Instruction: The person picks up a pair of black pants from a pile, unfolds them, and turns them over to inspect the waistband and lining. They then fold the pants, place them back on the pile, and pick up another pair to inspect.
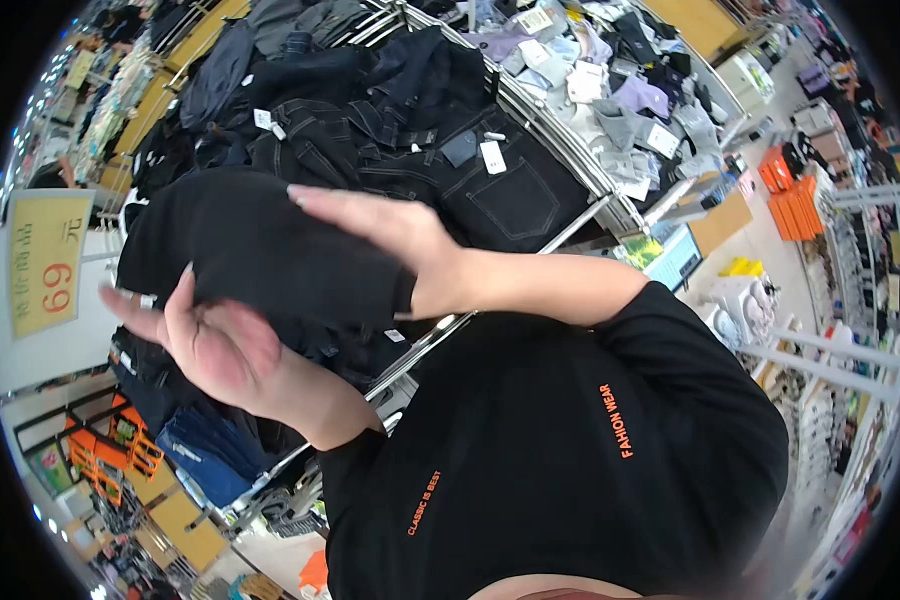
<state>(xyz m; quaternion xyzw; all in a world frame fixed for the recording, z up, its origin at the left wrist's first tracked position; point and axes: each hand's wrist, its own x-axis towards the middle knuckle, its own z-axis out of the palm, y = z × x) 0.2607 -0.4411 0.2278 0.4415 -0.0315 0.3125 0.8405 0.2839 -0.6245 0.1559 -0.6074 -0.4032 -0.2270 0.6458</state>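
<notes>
A plain black garment (240,245), apparently folded over, is spread in front of me over the pile of clothes; what kind it is does not show. My right hand (400,230) lies along its upper side, fingers straight and pointing left. Its wrist is by the garment's right-hand edge. At the lower edge is my left hand (220,345), palm turned up towards me with its fingers stretched out and apart. Both hands are slightly smeared by motion. Beyond them, black jeans (510,200) with pale stitching and a white tag (492,157) lie on the heap.
A metal-railed bin (590,195) holds the heaped clothes. Behind it is another bin of grey, white and purple packaged items (610,90). A yellow price sign (52,262) reading 69 stands at left. Blue jeans (205,455) hang low left; orange baskets (796,208) stand on the right.
</notes>
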